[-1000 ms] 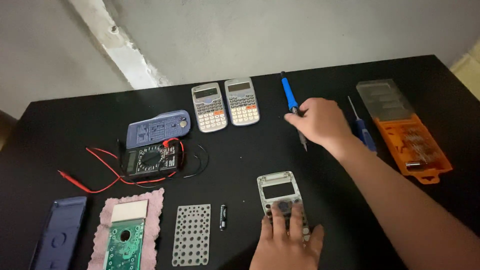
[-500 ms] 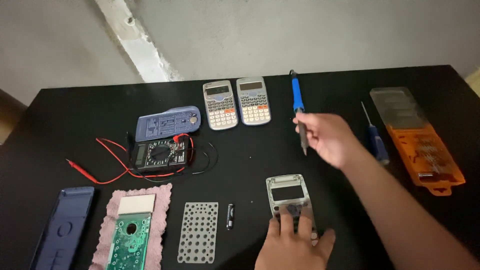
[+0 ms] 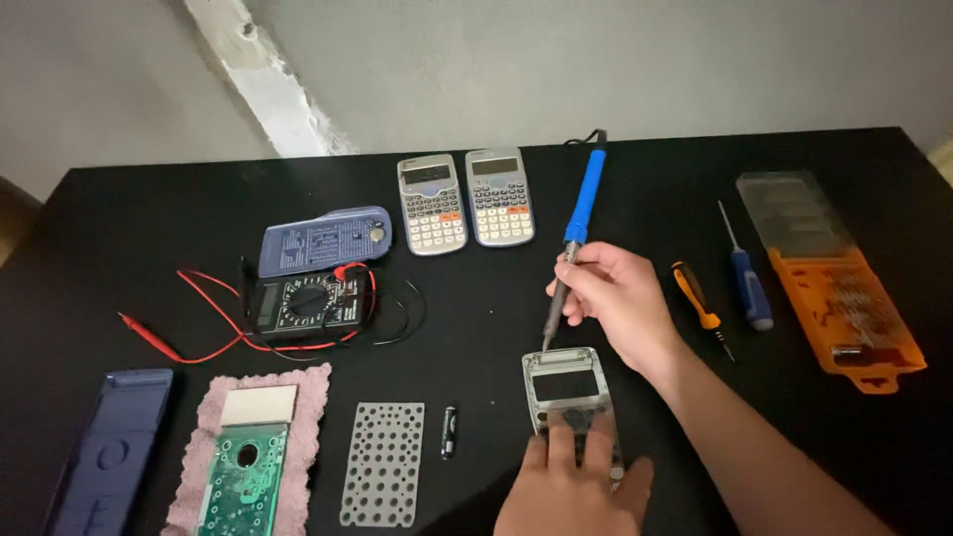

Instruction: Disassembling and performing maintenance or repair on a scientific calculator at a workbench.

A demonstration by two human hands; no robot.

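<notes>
The right hand (image 3: 623, 303) was clenched around a blue-handled soldering iron (image 3: 576, 233), gripping it low on the shaft with the handle slanting up toward the far edge of the black table (image 3: 129, 213). The iron's tip stood at the top edge of a silver calculator shell (image 3: 566, 392), which lay near the middle of the near edge; whether tip and shell touched could not be told. The left hand (image 3: 571, 486) lay flat on the lower half of that shell, fingers spread and pressing down, grasping nothing.

Left of the shell, just apart, lay a small black battery (image 3: 449, 430), then a perforated keypad sheet (image 3: 383, 462). Further left a green circuit board (image 3: 241, 474) rested on a pink cloth (image 3: 308, 397), and a dark blue cover (image 3: 104, 452) sat at the near left corner. A black multimeter (image 3: 306, 303) with red leads (image 3: 169, 342) occupied the left centre, with a blue case back (image 3: 323, 238) behind it. Two grey calculators (image 3: 467, 199) lay side by side near the far edge.

Right of the hand lay an orange-handled screwdriver (image 3: 695, 298) and a blue-handled screwdriver (image 3: 749, 288), well clear of an orange bit case (image 3: 844, 308) by the right edge. Bare table remained between the shell and the multimeter, and along the far right.
</notes>
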